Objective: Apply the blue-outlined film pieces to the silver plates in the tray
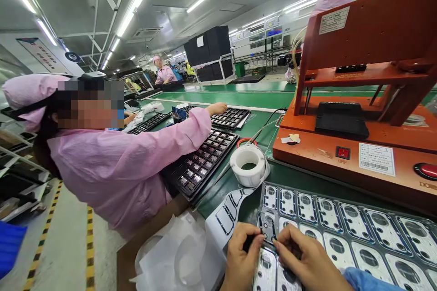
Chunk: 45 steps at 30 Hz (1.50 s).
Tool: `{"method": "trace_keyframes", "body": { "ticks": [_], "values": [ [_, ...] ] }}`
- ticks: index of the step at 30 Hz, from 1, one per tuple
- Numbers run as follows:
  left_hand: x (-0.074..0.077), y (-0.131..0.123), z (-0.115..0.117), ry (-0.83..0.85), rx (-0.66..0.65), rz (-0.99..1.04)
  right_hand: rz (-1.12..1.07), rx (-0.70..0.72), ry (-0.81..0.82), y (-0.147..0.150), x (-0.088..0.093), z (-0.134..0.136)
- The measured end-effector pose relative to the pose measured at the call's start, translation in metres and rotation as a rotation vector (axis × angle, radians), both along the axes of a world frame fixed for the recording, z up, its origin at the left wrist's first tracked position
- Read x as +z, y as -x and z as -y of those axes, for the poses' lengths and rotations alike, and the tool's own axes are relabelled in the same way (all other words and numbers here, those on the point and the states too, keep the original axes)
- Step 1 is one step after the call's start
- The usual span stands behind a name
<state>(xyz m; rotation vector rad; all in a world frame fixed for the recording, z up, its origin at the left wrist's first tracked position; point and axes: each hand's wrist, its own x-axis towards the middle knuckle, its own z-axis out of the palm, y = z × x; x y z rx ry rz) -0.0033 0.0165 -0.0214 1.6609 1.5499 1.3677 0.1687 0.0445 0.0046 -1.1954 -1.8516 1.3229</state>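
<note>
A small dark plate with round holes (267, 226) is pinched at its edges between my two hands, just above the tray. My left hand (243, 254) has its thumb and fingers closed at the left side of the plate. On the opposite side, my right hand (305, 254) is closed, thumb and fingertips at the lower right edge. Below them lies a clear plastic tray (290, 185) holding rows of silvery plates with round holes. A strip of white liner with black frame-shaped stickers (228, 211) runs beside my left hand from a sticker roll (248, 166).
A red-orange press machine (341, 145) stands at the right behind the tray. Crumpled white liner paper (180, 259) fills the lower middle. A co-worker in pink (112, 168) sits at the left, arm reaching over black trays of small parts (205, 159) on the green bench.
</note>
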Motion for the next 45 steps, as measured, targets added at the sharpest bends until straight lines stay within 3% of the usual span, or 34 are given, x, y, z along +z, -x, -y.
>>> {"method": "trace_keyframes", "body": {
  "ticks": [8, 14, 24, 31, 40, 45],
  "values": [
    [0.004, -0.002, 0.008, 0.135, 0.047, 0.094, -0.040, 0.018, -0.119, -0.002, 0.003, 0.002],
    [0.003, -0.007, 0.012, 0.203, 0.086, 0.144, -0.084, 0.026, -0.101, -0.006, 0.006, -0.001],
    [0.010, -0.013, 0.014, 0.136, 0.147, 0.156, -0.164, 0.015, -0.060, -0.006, 0.007, -0.002],
    [0.019, -0.016, 0.013, 0.092, 0.124, 0.320, -0.170, 0.003, -0.133, -0.008, 0.007, -0.003],
    [0.019, -0.014, 0.014, 0.303, 0.065, 0.429, -0.139, 0.024, -0.155, -0.008, 0.008, -0.003],
    [0.025, -0.020, 0.013, 0.318, 0.125, 0.481, -0.093, 0.048, -0.181, -0.008, 0.008, -0.002]
  ]
}}
